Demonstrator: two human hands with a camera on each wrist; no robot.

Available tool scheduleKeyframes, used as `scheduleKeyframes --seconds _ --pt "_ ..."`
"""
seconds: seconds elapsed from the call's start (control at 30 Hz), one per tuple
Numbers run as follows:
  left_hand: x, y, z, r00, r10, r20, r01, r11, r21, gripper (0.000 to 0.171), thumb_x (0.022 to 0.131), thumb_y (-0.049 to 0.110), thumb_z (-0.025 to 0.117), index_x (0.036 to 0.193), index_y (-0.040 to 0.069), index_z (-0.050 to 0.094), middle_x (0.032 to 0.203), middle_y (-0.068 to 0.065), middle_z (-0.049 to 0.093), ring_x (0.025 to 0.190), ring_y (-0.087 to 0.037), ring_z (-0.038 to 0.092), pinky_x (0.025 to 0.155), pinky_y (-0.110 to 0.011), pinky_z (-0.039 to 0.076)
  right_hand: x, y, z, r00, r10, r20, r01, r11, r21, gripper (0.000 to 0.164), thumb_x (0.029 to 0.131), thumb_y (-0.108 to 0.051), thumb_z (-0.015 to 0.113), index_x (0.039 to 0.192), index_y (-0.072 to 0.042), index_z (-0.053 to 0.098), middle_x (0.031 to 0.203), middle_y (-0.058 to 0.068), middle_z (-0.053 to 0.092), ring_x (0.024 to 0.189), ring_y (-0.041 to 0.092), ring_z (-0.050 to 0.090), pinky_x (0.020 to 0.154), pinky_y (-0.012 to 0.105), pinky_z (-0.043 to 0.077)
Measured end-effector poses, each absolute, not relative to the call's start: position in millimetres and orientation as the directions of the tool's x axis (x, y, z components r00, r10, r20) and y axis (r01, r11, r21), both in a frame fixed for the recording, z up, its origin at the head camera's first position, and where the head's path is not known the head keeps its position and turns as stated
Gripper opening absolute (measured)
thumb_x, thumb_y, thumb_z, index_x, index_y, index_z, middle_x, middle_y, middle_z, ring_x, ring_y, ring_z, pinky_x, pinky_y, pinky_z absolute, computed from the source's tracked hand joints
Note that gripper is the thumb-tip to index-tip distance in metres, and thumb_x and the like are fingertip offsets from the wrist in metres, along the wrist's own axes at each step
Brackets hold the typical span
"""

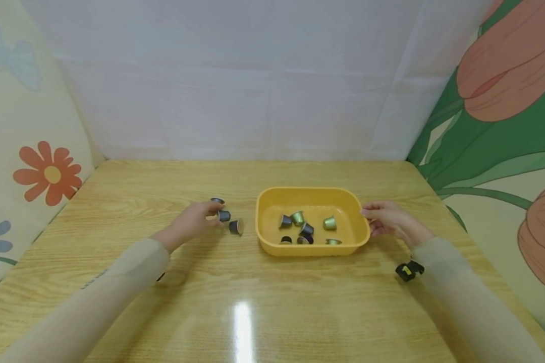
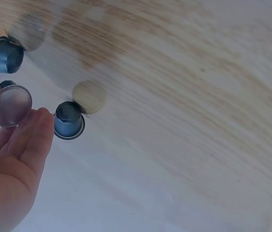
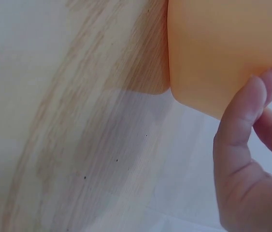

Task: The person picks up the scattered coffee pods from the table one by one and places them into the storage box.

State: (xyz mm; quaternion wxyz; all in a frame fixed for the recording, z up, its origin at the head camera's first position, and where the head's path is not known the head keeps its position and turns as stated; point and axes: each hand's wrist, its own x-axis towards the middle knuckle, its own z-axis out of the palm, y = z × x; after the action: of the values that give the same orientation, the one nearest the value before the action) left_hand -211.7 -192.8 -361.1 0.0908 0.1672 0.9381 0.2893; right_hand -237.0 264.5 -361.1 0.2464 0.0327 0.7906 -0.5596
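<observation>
A creased white cloth sheet [image 1: 254, 101] hangs behind a table with a glossy yellowish wood-grain top [image 1: 327, 307]; a cream panel printed with red and blue flowers [image 1: 52, 174] stands at the left, and a panel with large pink tulips and green leaves [image 1: 495, 156] at the right. Two arms in pale long sleeves reach in from the near edge, the left sleeve [image 1: 100, 297] bearing faint dark lettering. Right of the table's middle sits a shallow yellow plastic bin with rounded corners [image 1: 309, 250]. The right hand [image 1: 392, 222] grips the bin's right end, thumb and fingers bent against its wall and rim. The left hand [image 1: 193, 222], well apart from it on the bin's other side, pinches a small dark blue cup-shaped metallic capsule [image 2: 12, 105] between thumb and fingers, its silvery lid turned toward the left wrist camera. A small black device with a yellow mark [image 1: 407, 271] shows beside the right cuff. Two more dark blue capsules lie on the table just beside the left hand, one nearer the bin [image 2: 4, 55] and one farther off [image 2: 69, 121]. Inside the bin rest three shiny green capsules [image 1: 329, 223] and several dark capsules [image 1: 285, 221], those along the near wall partly hidden.
</observation>
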Motion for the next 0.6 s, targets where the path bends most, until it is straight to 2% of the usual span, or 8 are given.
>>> scheduleKeyframes --seconds 0.23,0.6 --pt "-209 -192 -357 -0.928 0.365 -0.079 0.247 0.760 0.602 0.050 0.095 0.012 0.065 0.136 -0.010 0.047 0.134 -0.031 0.050 0.123 -0.045 0.049 0.098 -0.055 0.044 -236 264 -360 -0.875 -0.214 -0.434 0.339 0.368 -0.866 0.037 0.103 -0.015 0.047 0.131 0.009 0.041 0.081 0.001 0.059 0.060 0.009 0.059 0.057 0.025 0.054" --pt "-207 -179 -350 -0.919 0.389 -0.067 0.259 0.721 0.642 0.050 0.095 0.019 0.066 0.134 -0.008 0.051 0.129 -0.025 0.057 0.120 -0.040 0.053 0.099 -0.053 0.044 -237 264 -360 -0.874 -0.221 -0.433 0.336 0.370 -0.866 0.041 0.104 -0.015 0.047 0.135 0.010 0.038 0.081 0.000 0.060 0.061 0.010 0.059 0.057 0.025 0.054"
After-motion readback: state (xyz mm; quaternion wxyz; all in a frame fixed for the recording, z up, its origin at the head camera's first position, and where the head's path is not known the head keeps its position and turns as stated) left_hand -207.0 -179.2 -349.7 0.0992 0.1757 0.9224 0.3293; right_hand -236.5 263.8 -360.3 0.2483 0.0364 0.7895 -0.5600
